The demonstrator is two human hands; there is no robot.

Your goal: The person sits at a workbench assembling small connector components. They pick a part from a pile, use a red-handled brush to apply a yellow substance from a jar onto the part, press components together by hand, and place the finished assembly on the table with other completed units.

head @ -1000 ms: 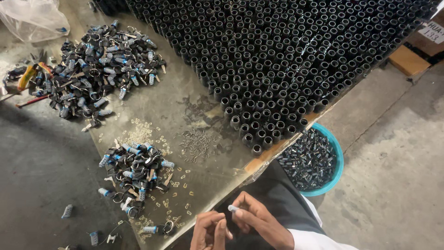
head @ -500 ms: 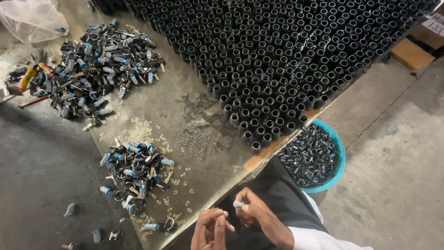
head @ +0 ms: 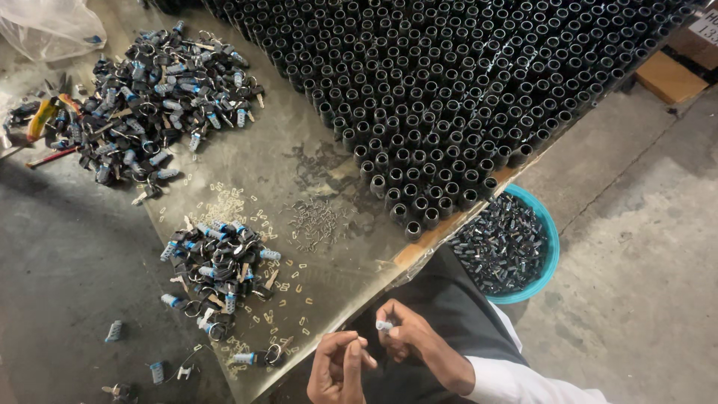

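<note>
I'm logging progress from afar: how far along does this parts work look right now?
Done, by the look of it: a large block of upright black tubes fills the table. In hand: the right hand pinches a small light-tipped cylinder; the left hand hovers beside it, its grip unclear. Left: two loose heaps of key-like parts and a blue basin of dark pieces.

The left hand (head: 340,368) runs off the bottom edge at the wrist, its fingertips pinched on something too small to make out, and the right hand (head: 407,337) holds a small pale cylindrical piece (head: 384,325) mostly buried in its fingers. The upright black tubes (head: 464,82) run past the top edge, so where the block ends is out of sight. The blue tub (head: 550,247) is partly hidden under the table edge (head: 426,243), and the clear plastic bag (head: 48,26) is cut off at the corner.
</note>
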